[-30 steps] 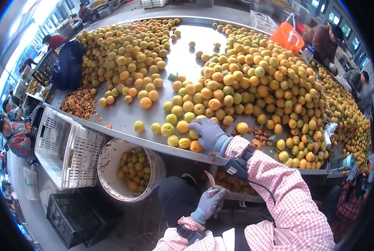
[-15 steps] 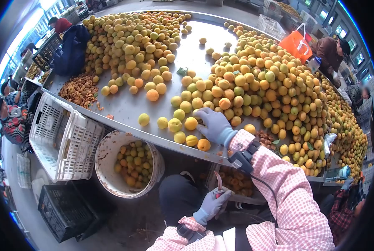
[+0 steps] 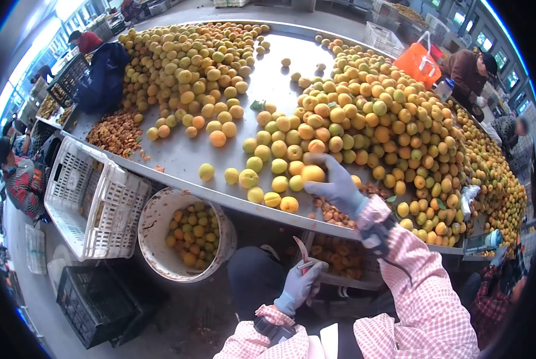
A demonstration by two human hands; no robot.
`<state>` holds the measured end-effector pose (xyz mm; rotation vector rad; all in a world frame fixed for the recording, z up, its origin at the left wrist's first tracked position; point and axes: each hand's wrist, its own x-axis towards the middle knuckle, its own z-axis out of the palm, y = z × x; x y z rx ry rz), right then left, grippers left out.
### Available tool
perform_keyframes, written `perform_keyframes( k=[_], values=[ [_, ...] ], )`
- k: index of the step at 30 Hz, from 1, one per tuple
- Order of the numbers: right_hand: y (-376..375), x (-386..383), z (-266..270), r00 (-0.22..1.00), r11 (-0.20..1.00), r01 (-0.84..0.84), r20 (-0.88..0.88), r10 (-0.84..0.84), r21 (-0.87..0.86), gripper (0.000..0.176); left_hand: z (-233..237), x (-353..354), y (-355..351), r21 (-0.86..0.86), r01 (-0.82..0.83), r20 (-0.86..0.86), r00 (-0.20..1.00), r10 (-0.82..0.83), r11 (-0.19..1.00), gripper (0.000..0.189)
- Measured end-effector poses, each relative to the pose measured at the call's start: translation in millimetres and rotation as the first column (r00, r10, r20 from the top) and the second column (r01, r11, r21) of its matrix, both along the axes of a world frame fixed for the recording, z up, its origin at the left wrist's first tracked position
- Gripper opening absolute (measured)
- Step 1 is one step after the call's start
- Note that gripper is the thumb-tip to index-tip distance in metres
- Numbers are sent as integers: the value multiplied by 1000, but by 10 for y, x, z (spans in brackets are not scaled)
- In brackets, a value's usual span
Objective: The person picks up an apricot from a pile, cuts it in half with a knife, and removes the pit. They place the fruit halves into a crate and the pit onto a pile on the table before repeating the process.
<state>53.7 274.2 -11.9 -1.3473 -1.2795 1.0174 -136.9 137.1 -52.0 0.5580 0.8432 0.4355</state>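
Fruit [image 3: 313, 173], 1 round orange-yellow piece, sits between the thumb and fingers of my right hand [image 3: 343, 188], over the near part of the tabletop [image 3: 181, 164]; I can't tell if it's fully clear of the surface. That wrap from the side looks right for something round that could roll. Down by the lap, my left hand [image 3: 295, 287] is closed around a curved knife [image 3: 303, 248], blade pointing up and away from the fingers, probably so the edge touches neither glove nor sleeve.

Beyond the right hand, a big pile [image 3: 400, 137] spreads up the right side, its loose pieces near the front edge, which puts them within easy reach. A 2nd pile [image 3: 172, 66] lies further left, with brown scraps [image 3: 115, 133] gathered beside it, apparently kept apart from whole fruit. Below the edge, 1 white bucket [image 3: 152, 239] holds more, just beside a white crate [image 3: 115, 209].
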Motion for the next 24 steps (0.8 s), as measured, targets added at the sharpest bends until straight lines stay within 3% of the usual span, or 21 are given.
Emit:
perform_keyframes(
  k=[1, 2, 4, 6, 7, 8, 9, 10, 12, 13, 15, 16, 17, 18, 20, 22, 24],
  values=[
    [-230, 135, 141, 938, 975, -98, -346, 24, -200, 54, -15, 19, -14, 26, -24, -12, 1000, 24, 999, 23],
    [-477, 261, 225, 759, 906, -253, -650, -32, -340, 54, -15, 36, -37, 27, -6, -11, 1000, 6, 1000, 23],
    [-999, 351, 128, 722, 827, -335, -687, -83, -452, 55, -30, 98, -50, 74, -8, -28, 1000, 10, 997, 22],
    [-1473, 356, -61, 785, 717, -433, -620, 2, -546, 56, -211, 186, -100, 99, 14, -28, 1000, -12, 995, 19],
    [-1678, 246, -49, 795, 751, -371, -604, -46, -546, 54, -237, 223, -135, 556, 192, -342, 940, 12, 809, 19],
    [-1865, 128, -31, 803, 782, -306, -589, -94, -543, 51, -210, 256, -171, 788, 455, -565, 803, 191, 415, 20],
    [-2012, 77, -168, 784, 802, -284, -609, -121, -525, 54, -163, 262, -186, 699, 575, -664, 743, 86, 425, 28],
    [-2101, -23, -89, 779, 781, -162, -564, -273, -603, 46, -128, 295, -223, 700, 582, -667, 740, 87, 413, 28],
    [-2292, -52, -228, 801, 811, -38, -503, -324, -584, 36, -67, 353, -303, 606, 755, -785, 619, 35, 250, 34],
    [-2380, -34, -326, 796, 817, -36, -511, -325, -575, 36, -85, 362, -357, 604, 761, -789, 614, 38, 238, 34],
    [-2553, 40, -483, 887, 896, 79, -379, -264, -438, 28, -169, 359, -478, 782, 563, -567, 821, -70, 268, 33],
    [-2615, 60, -445, 882, 897, 82, -388, -268, -434, 28, -120, 361, -526, 778, 572, -575, 815, -73, 260, 33],
    [-2669, 104, -390, 858, 895, 95, -419, -295, -436, 30, -67, 367, -569, 494, 572, -385, 819, -425, 655, 31],
    [-2721, 149, -318, 833, 891, 110, -448, -324, -440, 32, -5, 377, -610, 27, 594, -27, 804, -594, 804, 29],
    [-2816, 203, -139, 761, 896, 116, -542, -358, -429, 39, 186, 423, -634, 37, 631, 16, 775, -632, 775, 26],
    [-2968, 287, -80, 648, 941, 115, -694, -314, -318, 44, 223, 464, -698, 210, 511, -32, 856, -517, 833, 25],
    [-3119, 442, -322, 634, 974, 36, -748, -196, -225, 53, 427, 512, -650, 236, 470, -21, 878, -479, 851, 18]
  ],
)
